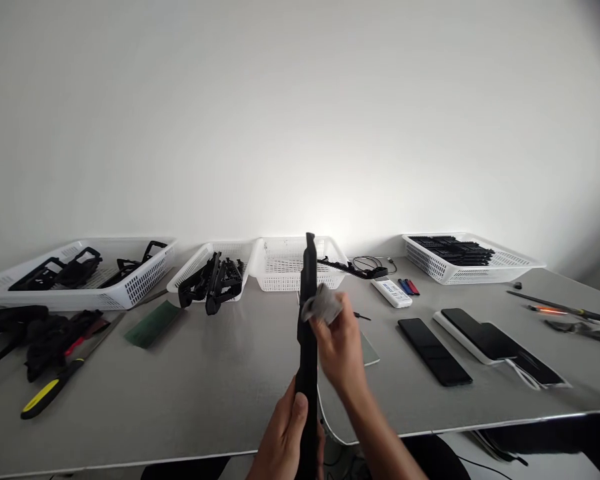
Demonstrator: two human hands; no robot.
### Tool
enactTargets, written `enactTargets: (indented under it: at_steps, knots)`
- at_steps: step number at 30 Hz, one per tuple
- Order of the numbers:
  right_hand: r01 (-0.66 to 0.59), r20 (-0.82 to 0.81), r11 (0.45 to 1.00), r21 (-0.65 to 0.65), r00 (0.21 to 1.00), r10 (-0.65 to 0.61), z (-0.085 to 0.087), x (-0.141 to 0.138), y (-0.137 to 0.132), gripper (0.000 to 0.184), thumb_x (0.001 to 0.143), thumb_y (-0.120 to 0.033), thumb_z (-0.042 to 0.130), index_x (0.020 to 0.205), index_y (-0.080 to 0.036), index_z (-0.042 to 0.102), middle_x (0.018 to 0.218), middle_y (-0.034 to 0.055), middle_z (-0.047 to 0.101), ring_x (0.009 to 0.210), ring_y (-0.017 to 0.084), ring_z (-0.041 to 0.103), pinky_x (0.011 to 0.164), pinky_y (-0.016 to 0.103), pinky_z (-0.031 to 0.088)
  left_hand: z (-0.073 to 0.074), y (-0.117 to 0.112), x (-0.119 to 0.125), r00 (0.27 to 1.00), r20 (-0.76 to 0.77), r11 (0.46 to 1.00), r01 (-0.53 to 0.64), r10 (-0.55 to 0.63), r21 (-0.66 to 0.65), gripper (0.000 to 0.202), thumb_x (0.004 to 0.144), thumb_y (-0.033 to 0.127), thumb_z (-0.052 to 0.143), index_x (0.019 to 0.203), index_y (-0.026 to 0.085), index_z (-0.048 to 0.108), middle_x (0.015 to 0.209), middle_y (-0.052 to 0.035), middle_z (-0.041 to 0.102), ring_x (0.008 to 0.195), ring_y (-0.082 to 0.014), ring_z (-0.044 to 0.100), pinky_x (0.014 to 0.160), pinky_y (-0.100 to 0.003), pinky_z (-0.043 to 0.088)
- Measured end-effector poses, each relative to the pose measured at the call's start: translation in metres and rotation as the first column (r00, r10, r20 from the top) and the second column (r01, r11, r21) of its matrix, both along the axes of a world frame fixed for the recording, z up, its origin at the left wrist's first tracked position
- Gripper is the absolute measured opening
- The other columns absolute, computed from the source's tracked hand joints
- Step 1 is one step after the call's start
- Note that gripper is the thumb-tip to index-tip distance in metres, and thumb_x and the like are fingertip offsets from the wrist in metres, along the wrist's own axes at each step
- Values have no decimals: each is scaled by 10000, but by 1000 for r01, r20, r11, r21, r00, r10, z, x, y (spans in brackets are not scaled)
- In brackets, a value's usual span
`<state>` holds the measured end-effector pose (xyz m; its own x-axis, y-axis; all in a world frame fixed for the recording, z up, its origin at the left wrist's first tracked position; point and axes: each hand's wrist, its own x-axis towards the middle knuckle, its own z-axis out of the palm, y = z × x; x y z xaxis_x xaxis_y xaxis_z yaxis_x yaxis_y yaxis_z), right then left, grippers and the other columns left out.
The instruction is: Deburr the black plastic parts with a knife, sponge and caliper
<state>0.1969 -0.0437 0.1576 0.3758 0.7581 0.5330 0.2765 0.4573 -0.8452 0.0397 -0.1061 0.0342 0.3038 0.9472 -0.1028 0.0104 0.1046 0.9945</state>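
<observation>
A long black plastic trim piece [307, 353] stands nearly upright in front of me, its notched edge facing left. My left hand [286, 430] wraps round its lower part, thumb across the front. Higher up, my right hand [341, 343] pinches a crumpled grey cloth [323, 305] against the piece. The cloth covers part of the piece's edge and hides some of the fingertips. Behind the piece, a white basket [280, 283] stands by the wall, with another black part [355, 269] resting across its right rim.
More white baskets with black parts stand left [145, 287] and right [445, 273]. A yellow-black handled file [55, 393] and green sheet [153, 323] lie left. Right are a phone [434, 351], more phones [480, 333], a white power bank [391, 293] and a second file [570, 308].
</observation>
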Motion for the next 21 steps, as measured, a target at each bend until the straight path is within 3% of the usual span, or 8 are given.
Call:
enactTargets:
  at_steps: [3,6,8,11,14,17,19,21]
  knots:
    - [33,177,997,-73,984,-20,-41,-15,-30,372,1041,-295,554,1397,-262,657,1283,122,754,1135,269,741,918,389,617,-6,2,-6,988,-63,987,-145,141,-75,721,992,757,467,1448,240,679,1408,-174,708,1421,-420,573,928,-491,644]
    - [34,314,997,-67,949,-11,-67,-25,-54,367,1004,-194,569,1307,-305,745,1415,97,722,1294,289,697,1021,407,611,2,11,-10,985,-56,984,-165,161,-74,780,972,818,416,1424,247,693,1549,-137,627,1538,-410,451,1082,-504,575]
    - [-26,399,994,-103,914,65,-81,-32,-69,437,977,-162,603,1364,-323,729,1489,82,682,1373,289,649,1096,409,584,13,18,-11,989,-3,988,-146,146,-46,795,978,836,364,1406,256,700,1552,-125,625,1536,-392,455,1149,-503,520]
    - [-151,440,982,-117,878,188,-100,-39,-85,612,932,-123,604,1515,-308,621,1514,81,666,1436,280,599,1135,398,566,33,30,-10,967,88,969,-244,240,34,824,997,833,287,1398,234,685,1398,-145,710,1380,-363,607,1101,-469,542]
    - [-81,400,984,-161,906,140,-115,-36,-87,627,959,-130,563,1566,-286,563,1515,108,658,1439,283,593,1114,408,579,51,40,-8,944,73,943,-327,322,69,702,996,757,487,1417,219,651,1043,-105,766,1044,-297,741,886,-379,610]
    - [122,432,969,-216,902,-17,-123,-23,-72,496,1018,-188,529,1500,-267,618,1510,139,648,1419,312,603,1069,464,605,63,46,-6,953,111,954,-291,282,73,760,949,676,654,1529,206,510,660,49,602,552,-185,613,579,-298,557]
    - [237,540,955,-179,835,-106,-131,-15,-59,387,1020,-208,528,1349,-265,722,1559,129,613,1485,379,527,1101,591,566,66,48,-5,955,138,955,-279,264,100,818,944,664,667,1570,194,429,567,99,526,450,-157,524,506,-274,506]
    - [267,648,956,-125,751,-125,-142,-12,-50,371,1001,-192,540,1300,-253,750,1605,113,573,1523,421,471,1117,673,529,64,50,-4,954,135,949,-285,268,132,823,939,656,681,1567,193,418,549,105,520,450,-151,527,511,-261,498]
